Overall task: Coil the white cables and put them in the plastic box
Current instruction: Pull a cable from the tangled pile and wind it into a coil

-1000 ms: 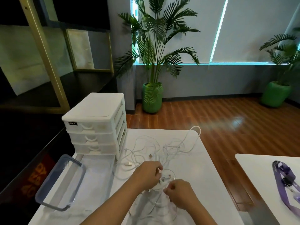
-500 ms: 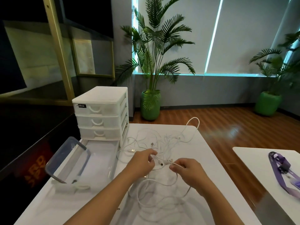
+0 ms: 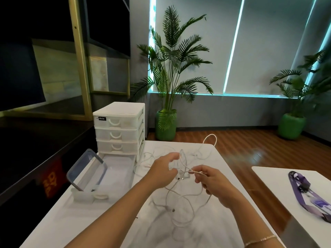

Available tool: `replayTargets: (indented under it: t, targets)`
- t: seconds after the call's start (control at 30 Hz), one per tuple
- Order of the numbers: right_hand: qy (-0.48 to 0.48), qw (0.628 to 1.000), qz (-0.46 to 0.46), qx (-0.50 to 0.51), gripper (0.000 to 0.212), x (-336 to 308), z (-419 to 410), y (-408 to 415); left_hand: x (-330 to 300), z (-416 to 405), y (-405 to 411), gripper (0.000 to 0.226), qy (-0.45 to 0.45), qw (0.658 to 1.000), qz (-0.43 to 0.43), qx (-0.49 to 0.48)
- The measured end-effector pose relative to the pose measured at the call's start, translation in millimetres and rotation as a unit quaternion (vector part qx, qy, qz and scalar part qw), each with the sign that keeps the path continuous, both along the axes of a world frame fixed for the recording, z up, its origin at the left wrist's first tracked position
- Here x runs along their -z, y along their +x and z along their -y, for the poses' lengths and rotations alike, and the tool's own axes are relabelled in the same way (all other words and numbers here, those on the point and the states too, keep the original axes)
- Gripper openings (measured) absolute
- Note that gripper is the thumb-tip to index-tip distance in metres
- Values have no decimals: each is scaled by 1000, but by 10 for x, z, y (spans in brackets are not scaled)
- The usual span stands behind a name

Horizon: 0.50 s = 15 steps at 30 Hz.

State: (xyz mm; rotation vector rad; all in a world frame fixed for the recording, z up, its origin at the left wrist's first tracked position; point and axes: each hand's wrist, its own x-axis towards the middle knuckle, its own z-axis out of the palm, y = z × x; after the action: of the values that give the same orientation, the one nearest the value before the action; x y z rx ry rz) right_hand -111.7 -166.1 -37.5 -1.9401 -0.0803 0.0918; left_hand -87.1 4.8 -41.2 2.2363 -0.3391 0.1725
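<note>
From the head camera, both forearms reach out over a white rectangular counter (image 3: 220, 228). The left hand (image 3: 162, 171) is raised a little above the surface, its fingers curled around strands of the tangle of thin white cables (image 3: 180, 199); a loop stands up just past its fingertips. The right hand (image 3: 213, 183) pinches one cable between thumb and forefinger just behind its plug end, and the rest of that strand droops below the palm. A few small connector ends hang between the two hands, though the blur there makes it hard to say how many. Lower loops of the cables sag down to the counter in front of the wrists, and more slack lies spread toward the far edge, where one loop arches up.

To the left, the clear plastic box (image 3: 114, 174) lies open on the counter, and a clear lid with a blue-grey rim (image 3: 87, 169) leans tilted in its near left part. Right behind the box stands a white plastic three-drawer cabinet (image 3: 120, 129). A thin gold chain bracelet (image 3: 259, 240) circles the right wrist.

On a second white counter (image 3: 272, 181) to the right lies a purple lanyard (image 3: 308, 194). Across the wooden floor, a tall palm in a green pot (image 3: 166, 129) stands by the window, another green pot (image 3: 291, 128) in the right corner
</note>
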Motion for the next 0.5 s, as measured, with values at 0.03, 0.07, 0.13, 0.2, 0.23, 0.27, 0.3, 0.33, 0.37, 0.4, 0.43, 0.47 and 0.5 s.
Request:
replayTargets:
  t: [0.03, 0.07, 0.13, 0.2, 0.23, 0.27, 0.3, 0.33, 0.37, 0.4, 0.43, 0.47, 0.5]
  targets:
    - [4, 1000, 2, 0, 25, -8, -8, -10, -23, 10, -15, 43, -17, 1000, -16, 14]
    - [5, 1000, 5, 0, 24, -16, -14, -17, -38, 14, -31, 39, -34, 999, -33, 25]
    - [1, 1000, 7, 1, 21, -20, -24, -16, -50, 25, -58, 33, -57, 994, -81, 48]
    - [-7, 1000, 7, 4, 19, -24, -32, -16, -36, 45, -81, 26, -51, 991, -109, 54]
    - [-11, 1000, 8, 7, 18, -26, -33, -20, -28, 53, -84, 23, -35, 993, -104, 46]
    - [-14, 1000, 12, 10, 16, -27, -31, -19, -25, 55, -87, 21, -16, 995, -90, 36]
    - [-16, 1000, 16, 14, 14, -25, -26, -23, -26, 54, -88, 20, 4, 997, -74, 29]
    - [-19, 999, 22, 20, 12, -23, -16, -22, -35, 47, -95, 21, 19, 998, -61, 24]
    - [-25, 999, 29, 27, 10, -17, -1, -18, -49, 37, -99, 21, 30, 998, -53, 19]
    - [-32, 998, 35, 34, 10, -9, 19, -7, -66, 24, -104, 21, 38, 998, -48, 13]
    - [-37, 998, 42, 43, 10, -3, 44, 3, -78, 9, -105, 21, 45, 998, -48, 7]
    - [-38, 997, 48, 52, 11, -3, 72, 15, -85, -4, -111, 22, 52, 997, -50, 1]
    - [-40, 996, 52, 59, 12, -11, 98, 22, -85, -10, -114, 23, 59, 997, -52, -6]
